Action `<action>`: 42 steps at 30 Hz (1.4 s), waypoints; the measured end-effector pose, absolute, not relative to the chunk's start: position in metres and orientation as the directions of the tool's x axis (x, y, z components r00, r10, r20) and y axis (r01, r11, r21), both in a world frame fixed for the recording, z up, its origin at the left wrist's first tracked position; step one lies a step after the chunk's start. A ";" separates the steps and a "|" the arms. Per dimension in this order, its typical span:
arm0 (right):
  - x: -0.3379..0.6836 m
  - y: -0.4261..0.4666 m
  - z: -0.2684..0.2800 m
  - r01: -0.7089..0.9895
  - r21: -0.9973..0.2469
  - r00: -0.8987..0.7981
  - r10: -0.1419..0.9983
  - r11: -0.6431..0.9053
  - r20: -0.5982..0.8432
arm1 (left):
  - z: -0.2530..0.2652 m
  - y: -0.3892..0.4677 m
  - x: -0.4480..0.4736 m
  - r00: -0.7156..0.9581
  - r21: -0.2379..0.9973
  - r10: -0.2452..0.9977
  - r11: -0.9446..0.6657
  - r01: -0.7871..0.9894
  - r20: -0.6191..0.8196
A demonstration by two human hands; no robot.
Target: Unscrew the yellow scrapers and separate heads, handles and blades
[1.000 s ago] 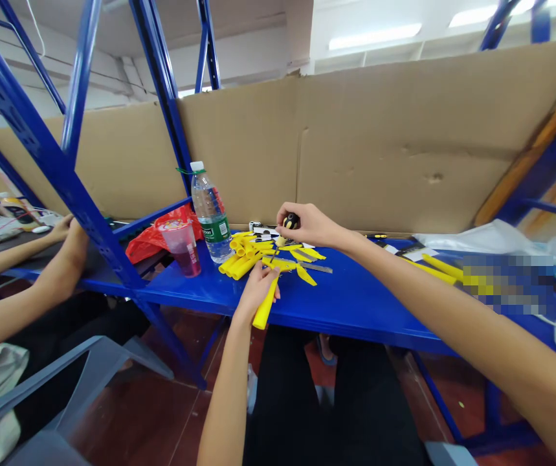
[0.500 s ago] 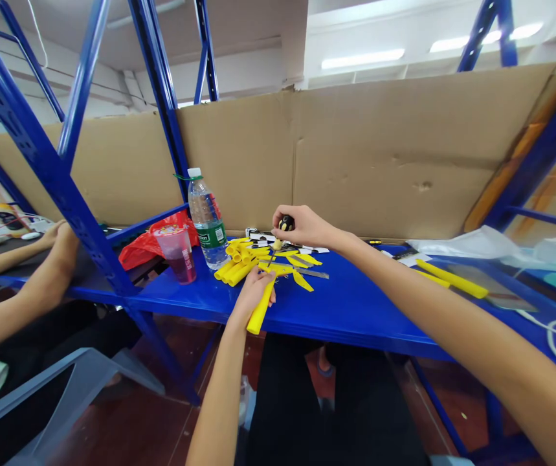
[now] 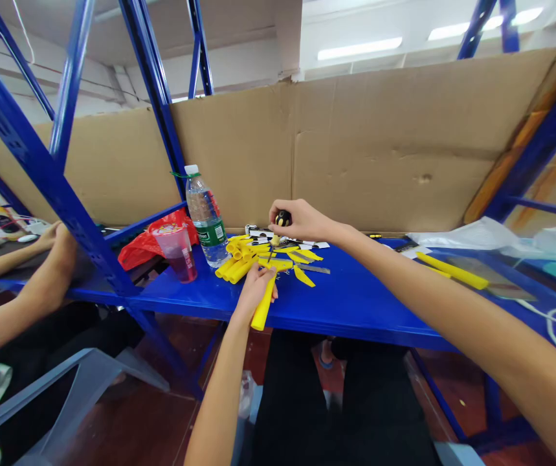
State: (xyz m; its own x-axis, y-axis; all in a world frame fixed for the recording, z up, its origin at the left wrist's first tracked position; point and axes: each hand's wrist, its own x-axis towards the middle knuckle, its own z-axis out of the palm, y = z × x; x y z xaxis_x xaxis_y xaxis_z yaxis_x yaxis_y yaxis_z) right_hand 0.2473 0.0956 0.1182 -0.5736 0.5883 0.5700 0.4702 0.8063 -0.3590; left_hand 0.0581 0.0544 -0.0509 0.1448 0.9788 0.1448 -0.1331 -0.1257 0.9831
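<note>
My left hand (image 3: 257, 288) is closed round a yellow tube (image 3: 263, 309) whose near end juts out past the table's front edge. Above it, my right hand (image 3: 301, 220) grips the black-and-yellow handle of a screwdriver (image 3: 283, 219), held upright. Its thin shaft points down to the far end of the tube by my left fingers; whether the tip touches is too small to tell. Several more yellow tubes (image 3: 237, 269) lie stacked just left of my hands. Flat yellow cut pieces (image 3: 303, 276) and a thin metal ruler-like strip (image 3: 317, 268) lie to the right.
A water bottle (image 3: 206, 220) and a cup of red drink (image 3: 178, 252) stand left on the blue table (image 3: 355, 291), beside a red plastic bag (image 3: 134, 251). Another yellow tube (image 3: 455, 272) lies at the right near white cables. Another person's arms (image 3: 49, 278) rest beyond the blue post.
The camera view has shifted slightly. My right hand and the screwdriver have come down a little towards the tube; my left hand keeps its hold.
</note>
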 end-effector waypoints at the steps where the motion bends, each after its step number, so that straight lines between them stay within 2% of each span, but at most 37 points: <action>1: 0.247 0.095 0.119 0.472 -0.358 -0.578 0.589 0.806 0.565 | -0.051 0.055 0.059 0.140 0.983 0.980 -0.124 -0.136 0.143; 12: 0.244 0.096 0.121 0.491 -0.335 -0.591 0.590 0.804 0.550 | -0.048 0.056 0.057 0.149 0.987 0.985 -0.063 -0.150 0.086; 42: 0.239 0.093 0.124 0.517 -0.260 -0.622 0.567 0.816 0.540 | -0.042 0.051 0.062 0.130 0.988 0.986 -0.085 -0.125 0.102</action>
State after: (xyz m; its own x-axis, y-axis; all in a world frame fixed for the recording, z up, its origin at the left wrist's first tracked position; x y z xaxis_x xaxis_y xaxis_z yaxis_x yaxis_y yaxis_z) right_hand 0.2394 0.0930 0.1243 -0.6220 0.5665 0.5405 0.5171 0.8156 -0.2597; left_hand 0.0622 0.0515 -0.0420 0.1301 0.9863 0.1017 -0.1250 -0.0855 0.9885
